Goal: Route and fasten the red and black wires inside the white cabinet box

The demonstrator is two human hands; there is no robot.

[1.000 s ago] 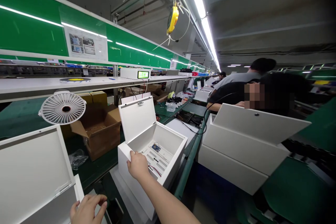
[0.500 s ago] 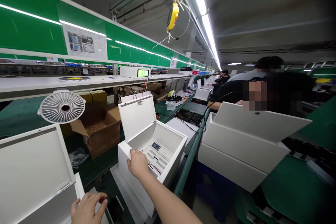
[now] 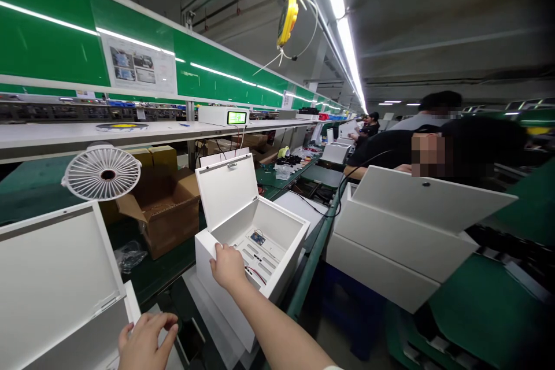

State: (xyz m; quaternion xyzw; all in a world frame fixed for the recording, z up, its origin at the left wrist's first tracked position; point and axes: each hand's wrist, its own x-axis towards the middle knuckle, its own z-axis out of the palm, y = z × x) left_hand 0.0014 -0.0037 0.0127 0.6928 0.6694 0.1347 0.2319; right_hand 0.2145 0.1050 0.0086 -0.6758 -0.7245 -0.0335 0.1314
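Observation:
In the middle stands a white metal box (image 3: 225,289) with its lid (image 3: 228,191) raised. Inside it lie a small blue circuit board (image 3: 258,237) and red and black wires. My right hand (image 3: 228,266) grips the near left rim of this box, fingers bent over the edge. A second white box (image 3: 132,303), its lid (image 3: 52,277) also up, is at the left. At its near right corner is my left hand (image 3: 147,341), fingers loosely bent and thumb apart, with nothing visible in it. I cannot tell whether that hand touches the box.
A small white fan (image 3: 104,173) hangs under the shelf (image 3: 169,130), above an open cardboard box (image 3: 171,219). To the right, a co-worker (image 3: 390,144) leans behind stacked white boxes (image 3: 390,237). A black cable (image 3: 340,196) crosses the bench edge. A yellow device (image 3: 288,20) hangs overhead.
The view has shifted very slightly. Both hands stay almost where they were, and the boxes have not moved. The co-worker's head is a little farther right.

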